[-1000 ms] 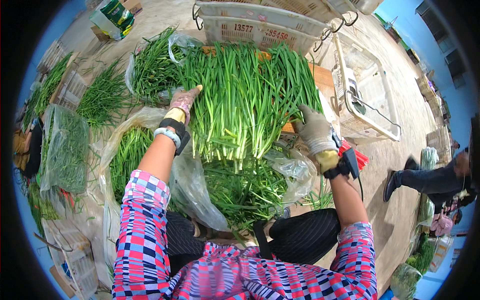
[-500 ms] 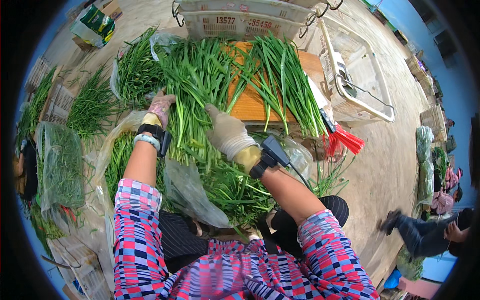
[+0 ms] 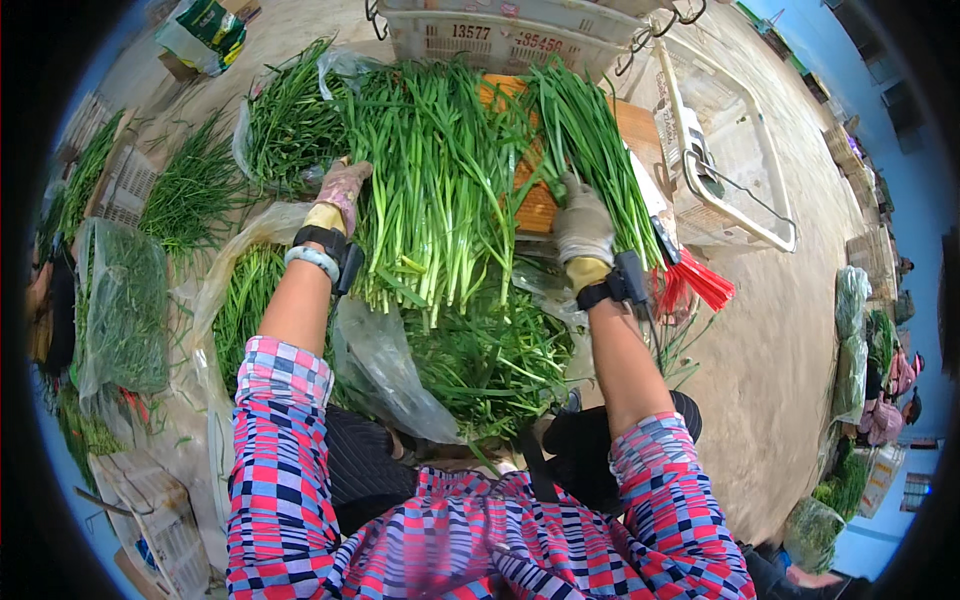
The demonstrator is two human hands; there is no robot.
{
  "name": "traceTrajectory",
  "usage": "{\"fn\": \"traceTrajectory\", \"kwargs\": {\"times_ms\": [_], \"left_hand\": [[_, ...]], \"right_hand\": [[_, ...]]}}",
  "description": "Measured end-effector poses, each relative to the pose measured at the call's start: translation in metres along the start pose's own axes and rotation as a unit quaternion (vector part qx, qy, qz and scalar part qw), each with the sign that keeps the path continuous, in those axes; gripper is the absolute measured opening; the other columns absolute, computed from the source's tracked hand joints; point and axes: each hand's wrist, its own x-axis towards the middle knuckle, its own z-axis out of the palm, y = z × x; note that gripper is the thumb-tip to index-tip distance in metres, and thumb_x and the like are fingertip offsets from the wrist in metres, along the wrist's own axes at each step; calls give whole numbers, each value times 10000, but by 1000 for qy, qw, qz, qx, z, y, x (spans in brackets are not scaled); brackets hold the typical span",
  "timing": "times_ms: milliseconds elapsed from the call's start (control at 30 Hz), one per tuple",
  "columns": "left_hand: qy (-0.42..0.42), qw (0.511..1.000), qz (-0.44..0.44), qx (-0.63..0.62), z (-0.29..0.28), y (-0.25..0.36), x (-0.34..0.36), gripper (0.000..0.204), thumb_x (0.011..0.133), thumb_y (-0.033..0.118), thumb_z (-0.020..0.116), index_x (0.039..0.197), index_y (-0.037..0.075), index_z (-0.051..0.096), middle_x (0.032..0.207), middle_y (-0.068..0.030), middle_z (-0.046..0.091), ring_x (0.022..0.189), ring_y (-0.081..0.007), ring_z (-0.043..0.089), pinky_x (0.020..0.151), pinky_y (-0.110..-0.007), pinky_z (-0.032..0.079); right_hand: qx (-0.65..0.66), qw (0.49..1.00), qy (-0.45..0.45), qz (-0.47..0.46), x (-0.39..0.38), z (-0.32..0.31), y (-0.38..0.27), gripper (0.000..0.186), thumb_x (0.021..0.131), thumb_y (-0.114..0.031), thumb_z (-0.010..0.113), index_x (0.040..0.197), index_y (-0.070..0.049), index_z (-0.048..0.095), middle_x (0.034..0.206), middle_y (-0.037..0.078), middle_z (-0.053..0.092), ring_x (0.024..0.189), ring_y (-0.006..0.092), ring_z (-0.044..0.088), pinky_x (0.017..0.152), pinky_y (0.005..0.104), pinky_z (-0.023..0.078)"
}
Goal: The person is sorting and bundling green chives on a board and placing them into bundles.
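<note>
A broad pile of green garlic chives [image 3: 430,190] lies across a wooden board [image 3: 538,200], pale stem ends toward me. My left hand [image 3: 342,195], in a stained pinkish glove, rests against the pile's left edge; its fingers look extended, partly covered by leaves. Beside the right-hand bundle of chives [image 3: 598,140], my right hand [image 3: 583,228] in a greyish glove closes on stems at that bundle's left edge, its fingertips partly hidden. A knife [image 3: 642,185] lies along the board's right side, close to a bunch of red ties [image 3: 698,282].
Loose greens [image 3: 490,365] and clear plastic sheeting [image 3: 385,375] lie below the board. White plastic crates [image 3: 500,42] stand behind it, an open white basket [image 3: 735,110] at right. More chives [image 3: 190,190] and a bagged bundle [image 3: 125,320] sit at left.
My right hand has moved right, from the large pile to the right-hand bundle, whose stems are drawn together. The large pile's stems are spread wider. The walking person at right is mostly out of view.
</note>
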Motion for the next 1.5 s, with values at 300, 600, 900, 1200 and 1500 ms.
{"fn": "traceTrajectory", "kwargs": {"times_ms": [300,600,900,1200,1500], "left_hand": [[-10,977,-149,-152,-29,59,-35,725,779,475,665,1306,26,451,1300,-160,490,1096,-281,499,861,-435,424],[-69,992,-93,-56,6,92,-20,742,829,564,558,1368,78,405,1308,-166,503,1168,-254,508,984,-369,388],[-90,899,323,-283,-16,87,-41,360,876,185,604,1213,73,547,1097,-95,630,1029,-175,595,923,-313,489],[-130,839,302,-434,-75,249,-117,335,785,217,693,1073,87,582,955,-60,660,876,-241,625,804,-347,505],[-83,836,465,-278,-57,219,-73,628,625,307,855,1132,43,595,1047,-47,641,950,-148,595,802,-297,508]], "right_hand": [[-55,989,-127,51,-14,-71,-30,346,930,-384,469,1117,-121,593,950,132,661,869,323,641,762,416,515],[339,880,-299,144,56,-4,-147,769,716,-513,697,1177,80,533,1145,252,588,1090,348,566,878,387,437],[655,666,-351,-60,39,-78,-144,416,802,-223,707,1145,-32,570,951,38,655,802,140,621,706,281,513],[654,656,-182,-331,71,-187,-130,379,756,-203,749,1057,-20,610,896,50,662,771,148,641,705,284,535],[470,810,-62,-344,46,-166,-130,720,696,-157,811,1279,-25,411,1066,55,592,940,146,587,770,270,520]]}}
